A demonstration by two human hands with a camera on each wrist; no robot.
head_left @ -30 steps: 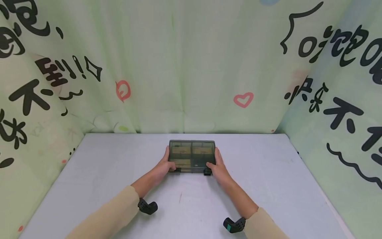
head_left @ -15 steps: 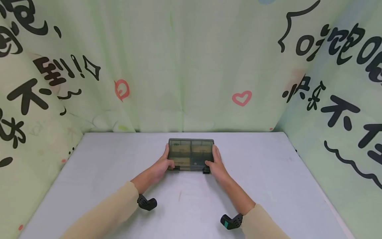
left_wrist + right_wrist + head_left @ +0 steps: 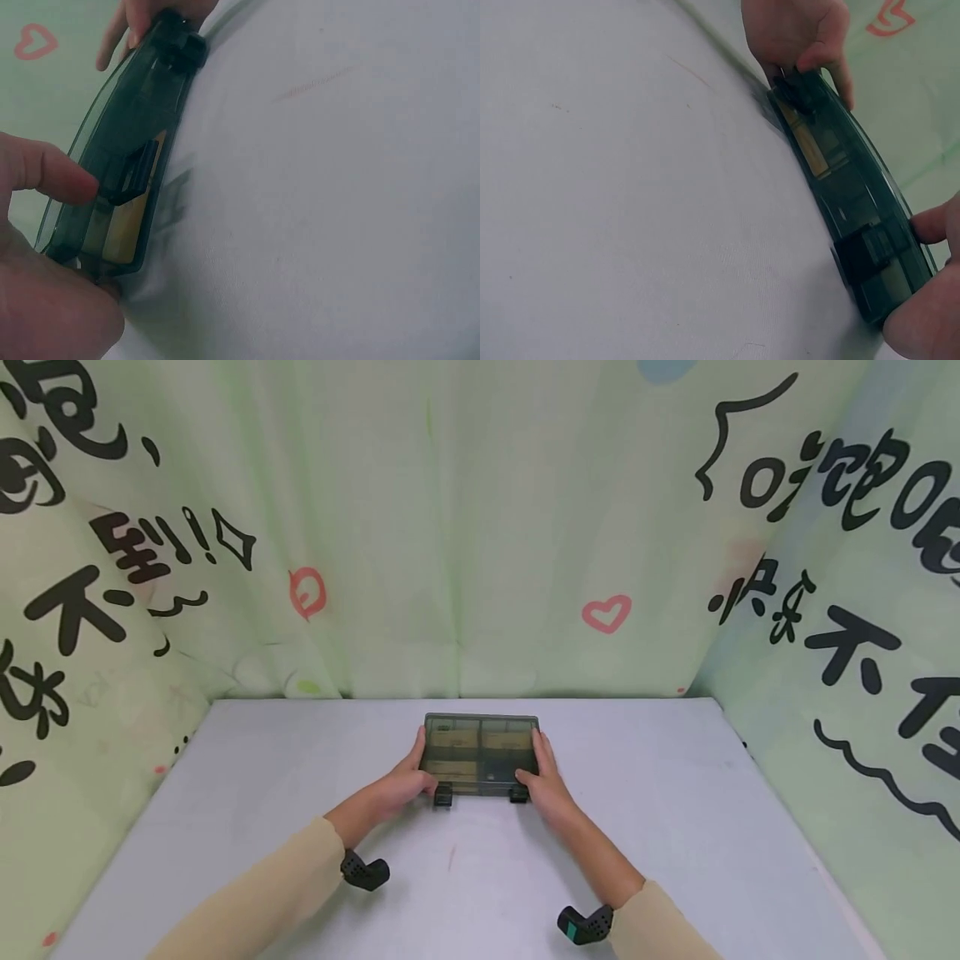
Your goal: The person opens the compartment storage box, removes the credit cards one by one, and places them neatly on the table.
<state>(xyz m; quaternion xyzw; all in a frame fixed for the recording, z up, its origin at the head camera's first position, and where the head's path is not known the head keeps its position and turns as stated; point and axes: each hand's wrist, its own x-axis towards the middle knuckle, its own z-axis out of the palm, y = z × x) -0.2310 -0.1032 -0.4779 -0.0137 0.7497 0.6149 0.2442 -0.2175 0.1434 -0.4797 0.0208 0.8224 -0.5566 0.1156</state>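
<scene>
A translucent dark green plastic case (image 3: 480, 760) with inner dividers lies near the back middle of the table, tan pieces showing through its lid. My left hand (image 3: 400, 783) grips its left end; in the left wrist view that thumb (image 3: 71, 184) is right at the left latch (image 3: 135, 176). The right end is held by my right hand (image 3: 551, 787), its thumb (image 3: 930, 223) on the lid edge near the right latch (image 3: 866, 255). Both black latches stick out from the front side in the head view. Fingers under the ends are partly hidden.
A white cloth covers the table (image 3: 480, 885). Pale green printed curtains (image 3: 450, 527) stand along the back and both sides. Each wrist wears a black camera, the left camera (image 3: 365, 870) and the right camera (image 3: 585, 925).
The left latch has swung outward and down from the case's front, and my left thumb has moved down beside it. The right latch was out before. The case stays in place.
</scene>
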